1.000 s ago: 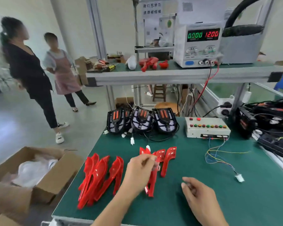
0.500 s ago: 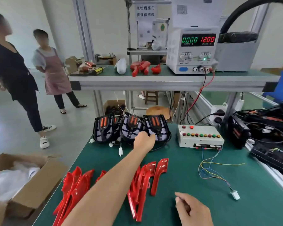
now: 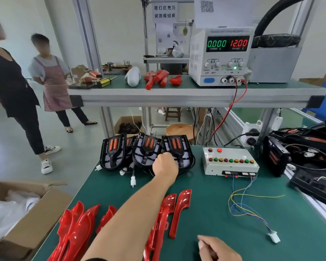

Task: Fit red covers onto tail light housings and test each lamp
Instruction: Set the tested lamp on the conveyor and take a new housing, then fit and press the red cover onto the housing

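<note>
Head view: left hand [image 3: 165,164] reaches far across the mat [image 3: 215,219], fingers curled over the lower edge of the right housing [image 3: 177,149]; it looks like a grip on that rim, fingertips hidden behind the knuckles. Two more housings [image 3: 113,151] stand leaning just left of the grip, overlapping, wires and a white plug [image 3: 133,180] trailing below the wrist. Right hand [image 3: 217,248] rests near the front edge, well back from the grip, fingers loosely curled, cannot tell if it pinches anything small. Covers [image 3: 180,210] lie between the two hands, more covers [image 3: 77,225] left of the forearm. Tester box [image 3: 231,162] sits just right of the grip, its loose connector [image 3: 273,235] nearer the right hand. Step looks like picking a housing: lift it clear of its neighbour before pulling back, mind the wire snagging, bring it down beside the covers
</note>
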Tool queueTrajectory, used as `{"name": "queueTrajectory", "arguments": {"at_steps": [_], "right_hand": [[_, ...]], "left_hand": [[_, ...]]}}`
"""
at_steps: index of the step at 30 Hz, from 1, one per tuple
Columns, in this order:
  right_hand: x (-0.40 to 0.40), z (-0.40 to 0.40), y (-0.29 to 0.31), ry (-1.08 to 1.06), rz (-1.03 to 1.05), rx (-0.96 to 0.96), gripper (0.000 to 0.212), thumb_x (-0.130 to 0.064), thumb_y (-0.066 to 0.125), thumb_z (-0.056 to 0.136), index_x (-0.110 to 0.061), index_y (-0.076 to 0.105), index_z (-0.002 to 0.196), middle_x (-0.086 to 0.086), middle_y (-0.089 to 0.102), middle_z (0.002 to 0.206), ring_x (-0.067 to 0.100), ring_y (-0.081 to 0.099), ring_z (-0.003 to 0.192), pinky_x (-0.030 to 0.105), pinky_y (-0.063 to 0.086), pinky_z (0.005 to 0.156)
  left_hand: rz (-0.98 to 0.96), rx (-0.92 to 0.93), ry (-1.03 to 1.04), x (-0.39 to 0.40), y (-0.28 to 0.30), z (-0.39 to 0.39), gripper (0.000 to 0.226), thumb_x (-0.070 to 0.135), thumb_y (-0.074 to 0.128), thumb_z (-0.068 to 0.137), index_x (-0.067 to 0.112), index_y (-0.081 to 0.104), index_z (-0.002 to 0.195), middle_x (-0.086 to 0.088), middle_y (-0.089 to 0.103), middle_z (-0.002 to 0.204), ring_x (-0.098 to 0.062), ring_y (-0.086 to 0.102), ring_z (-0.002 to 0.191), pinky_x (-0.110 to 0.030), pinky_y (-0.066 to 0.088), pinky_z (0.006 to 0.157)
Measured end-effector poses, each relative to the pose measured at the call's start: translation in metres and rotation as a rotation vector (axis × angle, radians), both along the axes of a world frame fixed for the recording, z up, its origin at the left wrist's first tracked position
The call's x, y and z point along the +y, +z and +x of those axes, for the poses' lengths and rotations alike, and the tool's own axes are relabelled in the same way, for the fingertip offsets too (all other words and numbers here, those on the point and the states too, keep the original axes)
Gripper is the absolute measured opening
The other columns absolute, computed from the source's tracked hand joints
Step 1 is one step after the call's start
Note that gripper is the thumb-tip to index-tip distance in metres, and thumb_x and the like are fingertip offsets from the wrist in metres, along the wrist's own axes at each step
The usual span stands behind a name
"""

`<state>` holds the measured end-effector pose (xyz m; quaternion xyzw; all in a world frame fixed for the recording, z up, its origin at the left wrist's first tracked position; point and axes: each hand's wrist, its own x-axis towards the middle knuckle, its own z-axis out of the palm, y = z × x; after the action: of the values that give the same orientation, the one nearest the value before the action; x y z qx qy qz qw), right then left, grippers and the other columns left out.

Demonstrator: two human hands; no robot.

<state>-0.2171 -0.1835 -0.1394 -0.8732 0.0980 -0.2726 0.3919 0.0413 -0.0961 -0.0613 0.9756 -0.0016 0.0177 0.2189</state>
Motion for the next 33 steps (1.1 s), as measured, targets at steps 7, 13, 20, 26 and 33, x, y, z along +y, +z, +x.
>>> {"name": "queueTrajectory", "arguments": {"at_steps": [7, 13, 20, 26, 33], "right_hand": [[-0.001, -0.001, 0.017, 0.099, 0.017, 0.071, 0.027, -0.002, 0.077, 0.072, -0.028, 0.071, 0.066, -0.01, 0.062, 0.061, -0.001, 0.044, 0.045, 0.017, 0.048, 0.055], [0.003, 0.003, 0.011, 0.048, 0.118, 0.101, 0.034, -0.005, 0.08, 0.072, -0.039, 0.074, 0.071, -0.024, 0.06, 0.056, -0.001, 0.056, 0.05, 0.013, 0.05, 0.059], [0.001, -0.002, -0.002, 0.051, 0.09, 0.023, 0.052, 0.0, 0.086, 0.059, -0.043, 0.071, 0.084, -0.022, 0.06, 0.06, -0.006, 0.053, 0.045, 0.004, 0.043, 0.048], [-0.003, -0.004, -0.002, 0.042, 0.058, -0.018, 0.028, -0.02, 0.068, 0.065, -0.044, 0.067, 0.08, -0.02, 0.058, 0.063, -0.004, 0.052, 0.047, 0.009, 0.046, 0.048], [-0.001, -0.002, 0.0, 0.008, 0.065, -0.004, 0.04, -0.002, 0.086, 0.061, -0.039, 0.072, 0.065, -0.027, 0.056, 0.055, -0.01, 0.049, 0.044, 0.0, 0.038, 0.049]], "left_hand": [[0.008, -0.065, 0.019, 0.001, -0.005, 0.004, 0.027, 0.017, 0.059, 0.098, 0.003, 0.056, 0.12, -0.016, 0.064, 0.119, -0.034, 0.068, 0.106, -0.038, 0.054, 0.078], [0.098, -0.066, -0.018, -0.005, -0.006, 0.009, 0.024, 0.013, 0.057, 0.099, 0.002, 0.052, 0.12, -0.015, 0.068, 0.116, -0.032, 0.069, 0.105, -0.035, 0.051, 0.074], [0.065, -0.01, 0.014, -0.004, -0.007, 0.01, 0.029, 0.011, 0.055, 0.099, 0.001, 0.045, 0.125, -0.015, 0.067, 0.12, -0.035, 0.067, 0.114, -0.039, 0.052, 0.081], [-0.037, -0.026, 0.042, -0.001, -0.003, 0.006, 0.024, 0.01, 0.047, 0.103, 0.0, 0.045, 0.124, -0.019, 0.066, 0.12, -0.037, 0.066, 0.114, -0.042, 0.053, 0.085], [-0.177, -0.132, 0.007, 0.003, 0.019, -0.004, 0.015, 0.008, 0.039, 0.103, 0.002, 0.042, 0.116, -0.02, 0.064, 0.101, -0.039, 0.062, 0.09, -0.042, 0.042, 0.068]]}}
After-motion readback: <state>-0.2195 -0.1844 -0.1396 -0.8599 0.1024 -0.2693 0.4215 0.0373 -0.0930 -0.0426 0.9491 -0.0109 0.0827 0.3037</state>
